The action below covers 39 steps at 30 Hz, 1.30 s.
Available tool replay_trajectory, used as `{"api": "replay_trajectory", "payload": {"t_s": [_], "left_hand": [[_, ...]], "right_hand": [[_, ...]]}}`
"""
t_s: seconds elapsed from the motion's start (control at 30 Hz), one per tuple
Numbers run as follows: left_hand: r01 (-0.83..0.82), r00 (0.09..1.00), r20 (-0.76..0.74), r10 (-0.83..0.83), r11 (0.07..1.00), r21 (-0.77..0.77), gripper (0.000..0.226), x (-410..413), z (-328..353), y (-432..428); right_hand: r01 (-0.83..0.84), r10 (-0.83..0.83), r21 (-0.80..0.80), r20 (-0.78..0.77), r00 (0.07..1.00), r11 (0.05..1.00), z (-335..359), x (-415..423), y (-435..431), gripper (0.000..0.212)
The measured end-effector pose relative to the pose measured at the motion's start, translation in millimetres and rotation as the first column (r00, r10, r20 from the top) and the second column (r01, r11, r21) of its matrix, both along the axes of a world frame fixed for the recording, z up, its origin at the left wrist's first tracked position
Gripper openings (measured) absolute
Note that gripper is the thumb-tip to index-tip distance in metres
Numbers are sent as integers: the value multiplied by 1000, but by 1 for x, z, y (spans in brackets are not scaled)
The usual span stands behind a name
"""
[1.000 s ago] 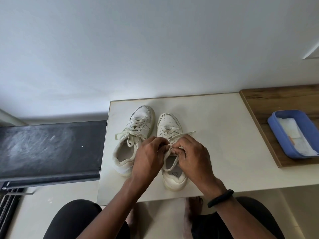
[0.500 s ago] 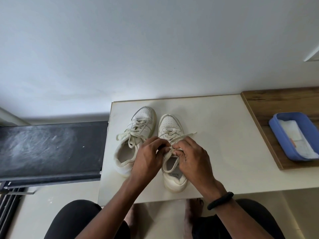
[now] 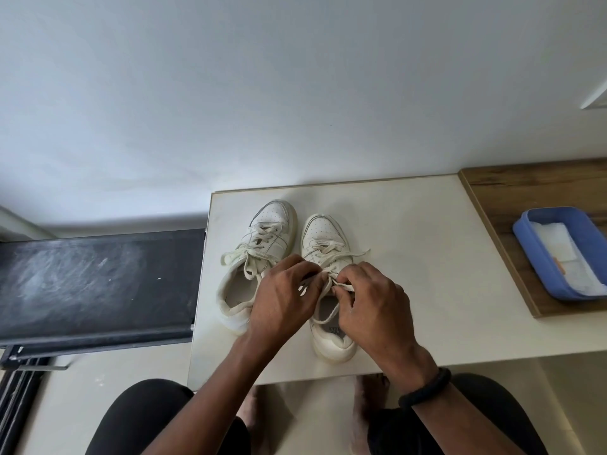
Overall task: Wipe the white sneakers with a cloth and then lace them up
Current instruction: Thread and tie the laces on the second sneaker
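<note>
Both the left hand [image 3: 282,300] and right hand [image 3: 374,303] pinch the lace [image 3: 345,286] between them; advise even tension, snug knot.

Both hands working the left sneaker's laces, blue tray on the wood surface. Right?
No: in the head view the left hand and right hand pinch the laces of the right sneaker. The blue tray does sit on the wood surface.
</note>
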State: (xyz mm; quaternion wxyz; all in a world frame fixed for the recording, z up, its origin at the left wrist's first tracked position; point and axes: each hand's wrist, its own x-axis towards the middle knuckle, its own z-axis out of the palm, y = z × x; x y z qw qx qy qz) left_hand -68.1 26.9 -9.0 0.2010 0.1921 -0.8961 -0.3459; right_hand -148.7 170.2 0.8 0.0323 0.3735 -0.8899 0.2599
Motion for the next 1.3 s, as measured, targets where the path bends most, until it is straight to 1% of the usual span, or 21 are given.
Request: {"api": "replay_trajectory", "payload": {"t_s": [0.13,0.27,0.37,0.5,0.6,0.73,0.83,0.97,1.13,1.23,1.3], "left_hand": [[-2,1000,17,2,1000,9,12,-1,0,-1],[3,1000,21,-3,999,32,10,0,0,0],[-1,1000,19,0,1000,31,10,-1,2,0],[-16,1000,7,16,998,58,9,-1,4,3],[-27,1000,-2,28,994,102,9,-1,4,4],[-17,1000,19,14,990,138,12,-2,2,4],[7,1000,12,-9,987,159,12,-1,3,4],[17,1000,-1,-17,991,132,10,0,3,5],[50,998,-36,-49,998,41,3,3,2,4],[117,993,-17,-117,993,-12,11,5,2,-6],[150,989,-15,-150,989,-4,18,4,3,-11]], "right_hand": [[10,-9,-24,34,999,1000,-4,-2,-2,12],[30,-10,-123,162,987,992,-7,-7,0,11],[53,-18,-176,193,981,983,-9,-8,1,13],[80,-37,-209,201,979,975,-10,-6,0,12],[94,-44,-242,205,978,966,-11,-5,-2,13],[154,-69,-307,269,961,939,-14,-4,-7,13],[182,-87,-314,294,952,932,-17,-2,-10,13],[114,-40,-295,246,968,949,-17,-10,-10,19],[57,27,-265,301,953,963,-17,-18,-8,23],[26,67,-248,359,931,968,-13,-26,-5,22],[-19,112,-241,380,918,970,-12,-30,-4,21]]}}
